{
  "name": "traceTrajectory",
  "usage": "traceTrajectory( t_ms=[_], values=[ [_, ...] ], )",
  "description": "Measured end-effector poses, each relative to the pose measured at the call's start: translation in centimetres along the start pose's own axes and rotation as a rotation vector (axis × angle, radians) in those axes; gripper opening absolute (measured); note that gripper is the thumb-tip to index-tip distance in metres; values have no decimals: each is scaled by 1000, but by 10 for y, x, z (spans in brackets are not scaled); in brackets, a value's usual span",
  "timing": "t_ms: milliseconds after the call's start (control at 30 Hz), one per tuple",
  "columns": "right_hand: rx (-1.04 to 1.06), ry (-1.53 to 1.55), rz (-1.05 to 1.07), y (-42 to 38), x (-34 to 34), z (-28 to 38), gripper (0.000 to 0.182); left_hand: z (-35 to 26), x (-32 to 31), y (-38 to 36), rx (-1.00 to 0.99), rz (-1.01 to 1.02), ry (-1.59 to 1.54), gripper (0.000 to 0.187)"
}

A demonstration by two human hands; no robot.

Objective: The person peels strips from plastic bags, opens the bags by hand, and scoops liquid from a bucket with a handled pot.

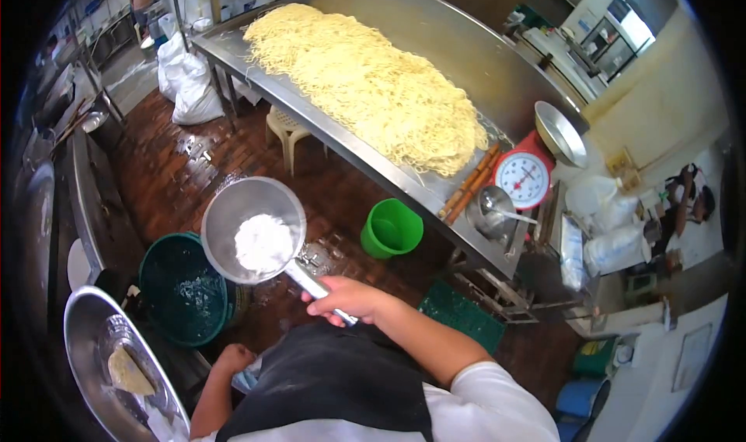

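My right hand (342,300) is wrapped around the handle of a round metal dipper (217,244), held out in front of my dark apron. A bright white patch, which looks like powder, lies in the bottom of the dipper. Low at my side, my left hand (236,358) is curled closed. Some pale bluish plastic (250,375) shows just beside it; whether the fingers hold it is hidden. Below the dipper, on the left, stands a dark green tub (163,286) with wet contents.
A steel table (342,135) carries a heap of yellow noodles (373,84), a red dial scale (522,179), bamboo sticks (474,184) and a metal bowl (491,213). A green bucket (392,229) stands by it. A steel basin (81,341) is at lower left. Other people appear far off.
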State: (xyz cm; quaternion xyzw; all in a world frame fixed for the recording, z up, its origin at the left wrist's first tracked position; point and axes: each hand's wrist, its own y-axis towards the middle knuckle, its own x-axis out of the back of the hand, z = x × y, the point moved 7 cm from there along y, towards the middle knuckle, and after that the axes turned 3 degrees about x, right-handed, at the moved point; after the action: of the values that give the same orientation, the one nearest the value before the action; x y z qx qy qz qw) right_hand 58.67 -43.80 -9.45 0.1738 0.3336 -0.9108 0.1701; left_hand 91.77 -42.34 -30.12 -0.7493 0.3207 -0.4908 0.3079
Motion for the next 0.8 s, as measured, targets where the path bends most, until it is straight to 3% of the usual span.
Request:
traceTrajectory(
  t_ms=[233,333,567,800],
  values=[
    [261,205,-429,-91,83,2,27,-110,-22,22,-134,154,195,32],
    [339,275,-551,-109,135,4,26,-148,-33,31,-210,102,265,30],
    [489,415,-672,-133,222,10,28,-241,-35,12,-209,140,187,30],
    [548,510,-729,-132,259,8,26,-250,-37,38,-255,189,290,30]
  ],
)
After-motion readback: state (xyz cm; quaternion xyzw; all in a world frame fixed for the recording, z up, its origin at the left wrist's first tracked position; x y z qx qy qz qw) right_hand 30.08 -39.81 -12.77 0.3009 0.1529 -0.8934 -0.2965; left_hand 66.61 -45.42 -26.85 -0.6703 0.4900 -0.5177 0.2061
